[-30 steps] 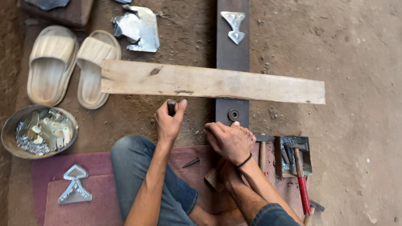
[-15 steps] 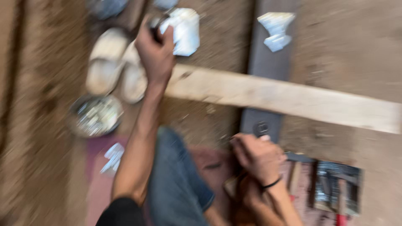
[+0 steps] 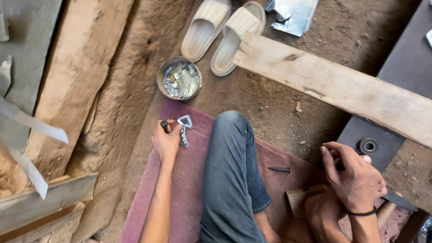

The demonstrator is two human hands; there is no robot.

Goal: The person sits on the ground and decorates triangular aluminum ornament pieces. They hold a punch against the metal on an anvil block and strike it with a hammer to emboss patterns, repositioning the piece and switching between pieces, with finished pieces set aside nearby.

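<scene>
While the person sits on the maroon mat (image 3: 189, 193) with one knee drawn up, the left hand (image 3: 165, 143) rests at the mat's far edge, its fingers curled round a small dark tool (image 3: 164, 126) and pressed against a flat, shiny metal cut-out (image 3: 184, 128) that lies half under the fingertips. Whether the cut-out is actually lifted or only touched cannot be told. The right hand (image 3: 355, 177) is bent over something small beside the dark steel plate (image 3: 373, 130); what the fingers enclose is hidden, though they are clenched rather than loose. A likely hazard is the thin sheet edge: a grip shared between tool and cut-out is weak, so the piece could slip and nick a finger. A loose nail (image 3: 279, 169) lies on the mat just beside the bare leg and could prick skin if the knee shifts. The bowl of metal pieces (image 3: 179, 77) stands near the mat's corner, close to the pair of sandals (image 3: 222, 33), and a careless elbow might tip it. The wooden plank (image 3: 333, 85) rests with one end on the plate and could rock if knocked.
</scene>
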